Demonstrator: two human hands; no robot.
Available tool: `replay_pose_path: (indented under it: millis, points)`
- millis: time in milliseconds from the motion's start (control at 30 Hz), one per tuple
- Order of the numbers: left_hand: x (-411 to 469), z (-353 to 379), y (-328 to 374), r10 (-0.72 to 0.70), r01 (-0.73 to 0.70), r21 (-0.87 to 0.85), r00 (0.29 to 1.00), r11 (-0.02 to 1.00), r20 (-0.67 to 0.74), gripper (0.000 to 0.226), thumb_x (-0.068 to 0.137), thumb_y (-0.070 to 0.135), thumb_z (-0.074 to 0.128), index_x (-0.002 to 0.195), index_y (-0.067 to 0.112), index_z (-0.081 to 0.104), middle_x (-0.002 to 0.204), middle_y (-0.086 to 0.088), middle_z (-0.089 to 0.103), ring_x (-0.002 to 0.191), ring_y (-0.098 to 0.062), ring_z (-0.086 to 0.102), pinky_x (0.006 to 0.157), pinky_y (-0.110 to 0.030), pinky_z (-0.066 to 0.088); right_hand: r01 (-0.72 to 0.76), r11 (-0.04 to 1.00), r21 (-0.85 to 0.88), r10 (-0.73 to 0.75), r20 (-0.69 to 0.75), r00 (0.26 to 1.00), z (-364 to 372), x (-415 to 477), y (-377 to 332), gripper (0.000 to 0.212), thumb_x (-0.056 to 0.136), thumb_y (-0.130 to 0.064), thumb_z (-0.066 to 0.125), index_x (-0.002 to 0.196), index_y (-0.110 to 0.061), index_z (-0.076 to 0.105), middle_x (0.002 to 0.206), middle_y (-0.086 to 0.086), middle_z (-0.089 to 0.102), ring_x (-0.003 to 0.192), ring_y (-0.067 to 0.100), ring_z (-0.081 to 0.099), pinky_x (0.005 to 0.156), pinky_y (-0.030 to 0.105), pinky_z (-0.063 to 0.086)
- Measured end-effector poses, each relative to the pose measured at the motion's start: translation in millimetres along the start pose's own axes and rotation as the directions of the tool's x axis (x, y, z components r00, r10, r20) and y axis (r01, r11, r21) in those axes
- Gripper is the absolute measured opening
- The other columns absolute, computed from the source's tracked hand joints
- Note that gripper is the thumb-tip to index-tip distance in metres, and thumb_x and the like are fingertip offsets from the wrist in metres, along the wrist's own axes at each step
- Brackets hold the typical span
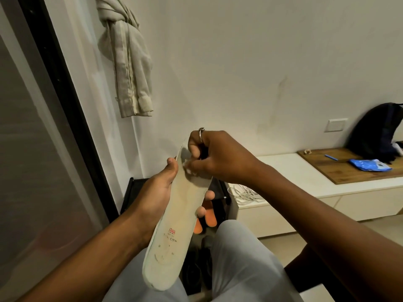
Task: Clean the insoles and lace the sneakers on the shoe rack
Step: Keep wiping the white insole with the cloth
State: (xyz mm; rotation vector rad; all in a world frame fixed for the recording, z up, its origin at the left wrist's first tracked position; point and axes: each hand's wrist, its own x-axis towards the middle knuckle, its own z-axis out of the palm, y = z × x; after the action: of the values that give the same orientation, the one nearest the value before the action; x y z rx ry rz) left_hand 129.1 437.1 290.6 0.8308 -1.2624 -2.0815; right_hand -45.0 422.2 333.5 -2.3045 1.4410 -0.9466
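Off-white insole [174,219] gripped by the left hand [157,192], the right hand [216,153], pinching a white wad [188,168] at its twelve-o'clock toe, should rub firmly toward six o'clock.

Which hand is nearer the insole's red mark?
Left. The left hand holds the insole beside the red mark; the right hand pinches a white wad at its far end.

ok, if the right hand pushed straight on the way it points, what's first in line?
The insole: the right hand pinches a small white wad against its toe end. Right behind that, probably the thumb of the left hand; depth is unclear.
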Motion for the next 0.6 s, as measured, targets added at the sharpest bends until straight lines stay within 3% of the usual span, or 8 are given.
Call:
replay_pose_path:
  millis: [67,133,200,300,400,500,600]
  points:
    - [-1.8,0.9,0.3,-0.043,0.042,0.03,0.999,0.999,0.027,0.074,0.095,0.069,0.023,0.12,0.016,0.068,0.095,-0.016,0.071,0.068,-0.028,0.063,0.065,-0.036,0.053,0.038,0.969,-0.242,-0.084,-0.182,0.98,1.9,2.1,5.6,0.032,0.083,-0.013,0.071,0.07,-0.024,0.045,0.064,-0.007,0.051,0.06,0.016,0.048,0.053,0.032,0.042]
    - [-2.7,2.0,0.7,-0.07,0.068,0.03,0.996,0.997,0.048,0.074,0.095,0.07,0.023,0.122,0.015,0.067,0.096,-0.016,0.071,0.069,-0.028,0.063,0.065,-0.036,0.054,0.05,0.949,-0.31,-0.142,-0.282,0.949,3.7,1.5,7.2,0.025,0.083,-0.012,0.068,0.072,-0.021,0.047,0.065,-0.005,0.051,0.061,0.019,0.048,0.054,0.037,0.045]
    - [-1.8,0.1,0.6,-0.06,0.06,0.002,0.997,0.998,0.056,0.076,0.095,0.07,0.023,0.117,0.015,0.07,0.096,-0.017,0.071,0.068,-0.028,0.063,0.064,-0.037,0.053,0.074,0.978,-0.194,-0.127,-0.279,0.952,5.8,1.9,8.9,0.025,0.082,-0.01,0.069,0.071,-0.018,0.048,0.066,-0.002,0.054,0.061,0.021,0.05,0.055,0.04,0.048]
    - [0.6,-2.8,0.2,-0.01,0.01,-0.022,0.999,1.0,0.036,0.074,0.094,0.072,0.025,0.112,0.021,0.075,0.101,-0.022,0.07,0.068,-0.032,0.063,0.064,-0.037,0.053,0.057,0.987,0.151,-0.045,-0.079,0.996,6.8,-1.3,0.9,0.029,0.083,-0.007,0.074,0.071,-0.014,0.049,0.069,0.006,0.061,0.067,0.024,0.064,0.059,0.043,0.055]
    - [1.5,-3.2,0.1,0.014,-0.013,-0.048,1.0,0.999,0.016,0.067,0.095,0.07,0.026,0.108,0.025,0.074,0.1,-0.024,0.07,0.066,-0.034,0.064,0.064,-0.038,0.053,0.029,0.957,0.29,-0.061,0.101,0.993,4.7,-5.6,-4.8,0.028,0.084,-0.003,0.077,0.074,-0.008,0.051,0.067,-0.005,0.063,0.067,0.018,0.068,0.059,0.031,0.057]
    - [0.8,-3.4,0.7,-0.007,0.008,-0.034,1.0,0.999,0.023,0.072,0.093,0.071,0.026,0.11,0.022,0.076,0.101,-0.021,0.07,0.067,-0.031,0.064,0.065,-0.038,0.053,0.072,0.996,0.061,-0.069,-0.062,0.996,4.7,-0.6,1.2,0.036,0.083,-0.008,0.077,0.068,-0.021,0.047,0.067,-0.001,0.058,0.064,0.024,0.058,0.058,0.04,0.051]
    - [-0.7,-2.4,1.5,-0.056,0.057,-0.005,0.997,0.998,0.055,0.078,0.093,0.072,0.024,0.112,0.016,0.075,0.099,-0.018,0.071,0.068,-0.029,0.064,0.064,-0.036,0.056,0.096,0.954,-0.284,-0.176,-0.27,0.947,5.8,3.8,10.2,0.034,0.083,-0.014,0.072,0.07,-0.025,0.043,0.064,-0.009,0.047,0.059,0.018,0.044,0.052,0.033,0.04]
